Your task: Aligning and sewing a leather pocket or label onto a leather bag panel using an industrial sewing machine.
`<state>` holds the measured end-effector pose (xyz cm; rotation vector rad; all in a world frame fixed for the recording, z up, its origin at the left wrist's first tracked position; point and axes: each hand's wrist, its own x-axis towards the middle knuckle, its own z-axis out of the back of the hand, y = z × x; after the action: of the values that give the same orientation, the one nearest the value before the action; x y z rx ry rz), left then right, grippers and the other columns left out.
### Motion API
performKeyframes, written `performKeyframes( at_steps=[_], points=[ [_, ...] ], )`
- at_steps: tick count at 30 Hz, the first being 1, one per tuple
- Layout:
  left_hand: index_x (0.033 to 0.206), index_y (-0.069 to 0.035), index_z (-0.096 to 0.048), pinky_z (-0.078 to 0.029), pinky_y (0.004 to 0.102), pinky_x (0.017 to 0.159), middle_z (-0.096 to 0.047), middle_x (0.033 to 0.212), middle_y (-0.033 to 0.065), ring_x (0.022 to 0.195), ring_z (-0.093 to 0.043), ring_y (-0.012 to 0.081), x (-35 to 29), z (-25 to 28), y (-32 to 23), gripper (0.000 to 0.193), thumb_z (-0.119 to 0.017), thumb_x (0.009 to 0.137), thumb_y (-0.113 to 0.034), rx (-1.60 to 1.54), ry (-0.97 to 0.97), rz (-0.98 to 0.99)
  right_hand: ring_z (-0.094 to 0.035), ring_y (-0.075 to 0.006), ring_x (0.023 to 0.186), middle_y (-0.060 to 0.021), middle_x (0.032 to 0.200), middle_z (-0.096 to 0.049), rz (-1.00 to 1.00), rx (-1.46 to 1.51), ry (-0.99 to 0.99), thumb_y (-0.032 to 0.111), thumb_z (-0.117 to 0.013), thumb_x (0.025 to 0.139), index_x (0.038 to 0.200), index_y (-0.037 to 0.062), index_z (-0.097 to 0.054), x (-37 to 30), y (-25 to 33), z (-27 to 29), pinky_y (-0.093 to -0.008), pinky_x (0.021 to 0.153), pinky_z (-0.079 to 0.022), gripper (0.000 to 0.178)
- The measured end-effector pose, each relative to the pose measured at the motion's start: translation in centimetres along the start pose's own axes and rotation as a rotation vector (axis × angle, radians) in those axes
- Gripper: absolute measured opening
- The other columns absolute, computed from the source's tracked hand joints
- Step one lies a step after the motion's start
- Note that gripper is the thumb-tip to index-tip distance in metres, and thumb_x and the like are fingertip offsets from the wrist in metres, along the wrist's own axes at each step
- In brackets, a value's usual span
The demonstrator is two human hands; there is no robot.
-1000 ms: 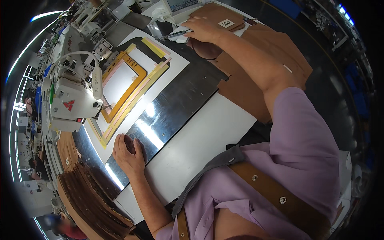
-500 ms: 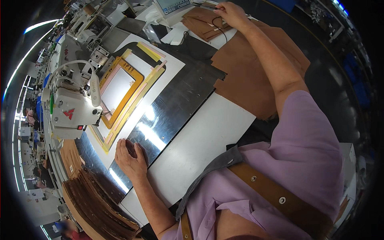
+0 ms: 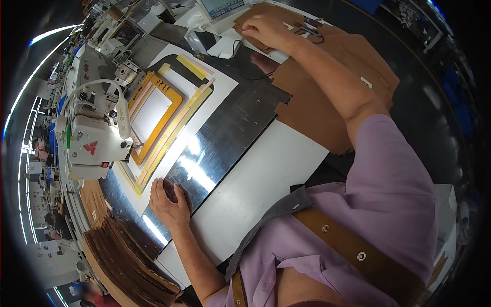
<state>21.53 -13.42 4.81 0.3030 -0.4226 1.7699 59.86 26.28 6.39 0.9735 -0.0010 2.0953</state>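
My left hand [image 3: 170,205] rests on the near edge of the shiny metal plate [image 3: 225,138], fingers loosely bent and thumb apart, with nothing in it. My right hand [image 3: 266,31] is over the stacked brown cut pieces [image 3: 268,10] at the far side; its fingers are apart and I see nothing in them. Beside its wrist, small slim tools [image 3: 310,26] with a dark loop lie on the brown material. A yellow-orange frame [image 3: 171,117] lies under the sewing machine head [image 3: 97,138], on a white sheet with yellow and pink strips.
Large brown sheets [image 3: 327,117] cover the right side, one with a small white label [image 3: 366,82]. A pile of brown pieces [image 3: 120,261] stands at the lower left. A control screen [image 3: 222,7] is at the back, with a black cable [image 3: 238,56] near it.
My right hand has moved left, away from the dark tool at its fingertips, to the brown pieces. The tools now show on the brown material. My left hand has stayed nearly still.
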Motion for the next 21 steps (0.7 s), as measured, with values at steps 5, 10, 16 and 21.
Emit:
performKeyframes(
  at_steps=[5,10,16,21],
  points=[
    [0.13,0.001,-0.062,-0.039,0.047,0.111,-0.062,0.136,0.0201,0.127,-0.057,0.0365,0.9,-0.3,0.0,0.047,-0.067,0.092,-0.026,-0.046,0.001,0.0,-0.073,-0.0336,0.092,-0.0157,0.093,-0.074,0.122,-0.225,0.178,0.024,-0.069,0.091,0.095,0.0048,-0.077,4.9,3.1,-6.7,-0.0464,0.079,-0.058,0.021],
    [0.129,0.001,-0.062,-0.04,0.0464,0.109,-0.061,0.136,0.0199,0.126,-0.058,0.0366,1.0,-0.2,0.6,0.047,-0.068,0.091,-0.025,-0.084,0.001,0.015,-0.072,-0.0382,0.096,-0.019,0.099,-0.074,0.015,-0.39,0.369,0.016,-0.066,0.086,0.095,0.0042,-0.077,6.6,4.6,-7.8,-0.0476,0.083,-0.057,0.018],
    [0.13,0.001,-0.061,-0.04,0.0461,0.109,-0.059,0.138,0.0196,0.125,-0.058,0.0367,0.9,0.0,1.3,0.048,-0.069,0.091,-0.025,-0.088,0.017,0.035,-0.075,-0.0342,0.094,-0.0181,0.097,-0.076,0.198,-0.535,0.343,0.01,-0.064,0.085,0.089,0.002,-0.078,6.4,5.4,-8.5,-0.0436,0.079,-0.061,0.016],
    [0.131,0.0,-0.061,-0.039,0.0464,0.111,-0.06,0.138,0.0203,0.125,-0.058,0.0365,-0.1,-0.1,2.2,0.049,-0.069,0.09,-0.026,-0.052,0.007,0.04,-0.073,-0.0346,0.089,-0.0147,0.096,-0.075,-0.005,-0.183,0.059,0.011,-0.062,0.088,0.092,0.0043,-0.076,6.1,6.6,-7.0,-0.0425,0.076,-0.058,0.016]
  ],
)
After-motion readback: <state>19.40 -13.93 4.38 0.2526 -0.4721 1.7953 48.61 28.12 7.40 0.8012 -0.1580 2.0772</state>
